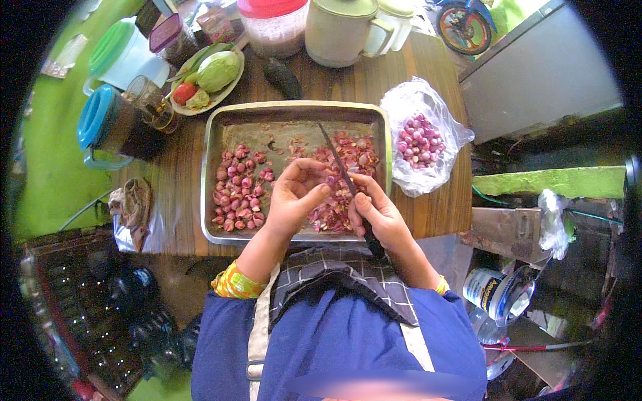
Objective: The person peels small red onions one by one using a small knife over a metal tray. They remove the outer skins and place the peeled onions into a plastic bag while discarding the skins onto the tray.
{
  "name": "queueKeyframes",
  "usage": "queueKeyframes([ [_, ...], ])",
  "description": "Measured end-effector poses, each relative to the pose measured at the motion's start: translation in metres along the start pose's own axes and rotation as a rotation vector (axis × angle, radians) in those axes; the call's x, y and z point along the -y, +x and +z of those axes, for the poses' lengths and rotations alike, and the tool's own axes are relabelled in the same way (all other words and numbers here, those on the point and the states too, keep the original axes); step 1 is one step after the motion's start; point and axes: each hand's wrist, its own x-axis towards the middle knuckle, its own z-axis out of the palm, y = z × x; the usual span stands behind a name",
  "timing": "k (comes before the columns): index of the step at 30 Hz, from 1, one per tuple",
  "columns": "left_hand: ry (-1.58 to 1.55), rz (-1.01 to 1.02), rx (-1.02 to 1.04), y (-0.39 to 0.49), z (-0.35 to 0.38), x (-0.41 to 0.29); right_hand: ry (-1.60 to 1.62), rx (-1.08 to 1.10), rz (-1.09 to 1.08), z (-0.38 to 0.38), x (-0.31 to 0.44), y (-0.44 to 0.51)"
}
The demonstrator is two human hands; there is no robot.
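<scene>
My right hand [376, 208] is closed around the dark handle of a knife [337, 156], its narrow blade pointing up and away over a metal tray [204, 175]. Beside it, over the middle of the tray, my left hand [301, 193] has curled fingers near the blade; whether a small shallot is between its fingertips I cannot tell. Unpeeled shallots [238, 190] lie in the tray's left part. Loose reddish shallot skins [358, 153] cover the right part, partly beneath my hands. Right of the tray, a clear plastic bag [431, 183] holds peeled shallots [420, 140].
A plate [235, 82] of vegetables, a blue-lidded pitcher [113, 125] and a glass [153, 108] stand at the left back. Behind the tray are a dark elongated object [282, 77], a red-lidded container [273, 30] and a large pitcher [338, 35]. A cloth [135, 208] lies at the table's left edge.
</scene>
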Motion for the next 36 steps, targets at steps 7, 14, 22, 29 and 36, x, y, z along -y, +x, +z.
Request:
queueKeyframes([
  [7, 0.713, -0.022, 0.059, 0.029, 0.009, -0.01, 0.351, -0.186, 0.21, -0.016, -0.025, 0.004],
  [14, 0.928, -0.025, 0.201, 0.044, 0.027, 0.0, 0.556, -0.139, 0.146, -0.025, -0.021, -0.01],
  [22, 0.841, -0.208, 0.371, 0.039, 0.02, 0.005, 0.677, 0.019, 0.171, -0.029, -0.015, -0.019],
  [29, 1.299, -0.079, 0.43, 0.058, 0.044, 0.001, 0.698, -0.079, -0.112, -0.047, -0.002, -0.038],
  [36, 1.229, 0.324, 0.409, 0.076, 0.072, -0.008, 0.598, -0.12, -0.116, -0.065, 0.002, -0.042],
])
